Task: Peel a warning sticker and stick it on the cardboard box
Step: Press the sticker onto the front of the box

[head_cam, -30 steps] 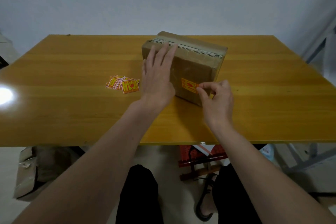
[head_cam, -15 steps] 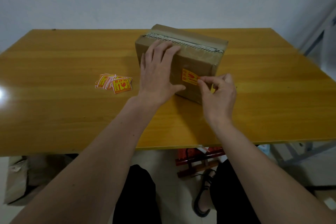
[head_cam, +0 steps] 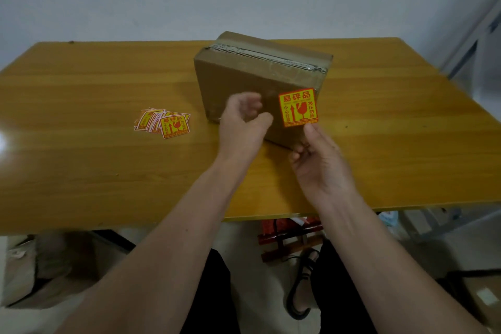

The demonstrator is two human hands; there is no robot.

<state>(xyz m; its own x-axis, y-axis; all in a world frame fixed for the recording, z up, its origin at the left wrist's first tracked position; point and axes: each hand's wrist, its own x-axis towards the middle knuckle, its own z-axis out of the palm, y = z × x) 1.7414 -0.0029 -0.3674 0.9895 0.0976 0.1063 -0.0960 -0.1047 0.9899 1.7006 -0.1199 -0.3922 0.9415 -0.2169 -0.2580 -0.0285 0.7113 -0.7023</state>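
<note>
The brown cardboard box (head_cam: 238,81) stands at an angle on the table's middle, a toothed tape strip along its top. A yellow-and-red warning sticker (head_cam: 297,107) lies flat on the right part of its near face. My right hand (head_cam: 318,163) is just below it, thumb tip touching the sticker's lower edge, fingers loosely curled and holding nothing. My left hand (head_cam: 242,125) hovers in front of the box's near face, blurred, fingers half curled and empty. A small pile of spare stickers (head_cam: 162,123) lies on the table left of the box.
The wooden table (head_cam: 81,160) reaches across the view, its near edge just below my wrists. Under it are my knees, a red stool (head_cam: 287,236), and a crumpled bag (head_cam: 24,266) at the left. A metal frame (head_cam: 466,43) stands at the right.
My left hand has come off the box's top and drawn back toward me. My right hand has slid down off the sticker, which now shows whole on the box.
</note>
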